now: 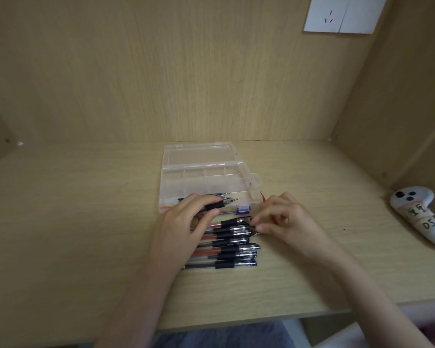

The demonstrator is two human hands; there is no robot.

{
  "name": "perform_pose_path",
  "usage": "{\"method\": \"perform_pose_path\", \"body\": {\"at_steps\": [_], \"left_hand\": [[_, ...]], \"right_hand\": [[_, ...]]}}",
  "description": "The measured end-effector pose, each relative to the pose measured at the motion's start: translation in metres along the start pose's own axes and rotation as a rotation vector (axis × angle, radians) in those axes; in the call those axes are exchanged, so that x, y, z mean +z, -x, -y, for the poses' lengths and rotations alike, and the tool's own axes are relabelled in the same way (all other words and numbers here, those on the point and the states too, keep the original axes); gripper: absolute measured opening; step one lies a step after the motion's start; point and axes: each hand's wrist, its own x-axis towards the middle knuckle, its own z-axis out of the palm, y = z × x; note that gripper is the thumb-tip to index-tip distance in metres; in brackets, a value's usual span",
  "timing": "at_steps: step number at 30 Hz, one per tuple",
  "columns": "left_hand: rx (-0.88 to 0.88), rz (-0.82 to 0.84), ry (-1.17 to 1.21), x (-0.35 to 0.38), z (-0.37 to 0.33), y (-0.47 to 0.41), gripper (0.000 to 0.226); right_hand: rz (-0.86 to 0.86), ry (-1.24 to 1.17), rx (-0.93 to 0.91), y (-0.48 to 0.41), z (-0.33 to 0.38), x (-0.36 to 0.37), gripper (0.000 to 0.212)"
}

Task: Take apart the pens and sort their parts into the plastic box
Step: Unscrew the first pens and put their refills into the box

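Fingers (pixel 197 200) of your left hand (pixel 186 222) curl round a pen (pixel 220 204): black grip, tip pointing right over the near edge of the open plastic box (pixel 206 177), barrel hidden under your palm. Right hand (pixel 284 222) fingertips sit at the cap end of the pen row (pixel 226 244) just in front of the box; blurred, can't tell if they're gripping. Pen print too small to read. Controller (pixel 417 212) at far right, tape reads "DS", upper label illegible.

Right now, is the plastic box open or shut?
Open: the lid lies flat behind the plastic box, its compartments uncovered, with pen parts in the nearest.
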Motion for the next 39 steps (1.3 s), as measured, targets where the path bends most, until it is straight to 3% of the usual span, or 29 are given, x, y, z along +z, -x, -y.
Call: {"method": "perform_pose_path", "body": {"at_steps": [7, 13, 20, 27, 33, 39], "left_hand": [[0.009, 0.017, -0.007, 0.000, 0.001, 0.000, 0.026], [0.003, 0.015, -0.002, 0.000, 0.002, 0.001, 0.029], [0.023, 0.012, -0.007, 0.001, 0.002, 0.000, 0.027], [0.011, 0.004, -0.015, 0.002, 0.005, 0.001, 0.025], [0.013, 0.018, -0.034, 0.003, 0.007, 0.001, 0.024], [0.015, 0.011, -0.033, 0.004, 0.007, 0.000, 0.023]], "right_hand": [[-0.010, 0.278, -0.133, 0.003, -0.012, 0.009, 0.015], [-0.029, 0.287, -0.168, 0.003, -0.012, 0.013, 0.009], [-0.188, -0.271, 0.010, 0.001, 0.007, 0.001, 0.026], [-0.249, -0.460, -0.021, -0.017, 0.026, 0.007, 0.008], [-0.291, -0.741, 0.051, -0.019, 0.023, 0.022, 0.009], [-0.240, -0.792, 0.032, -0.013, 0.020, 0.023, 0.010]]}}
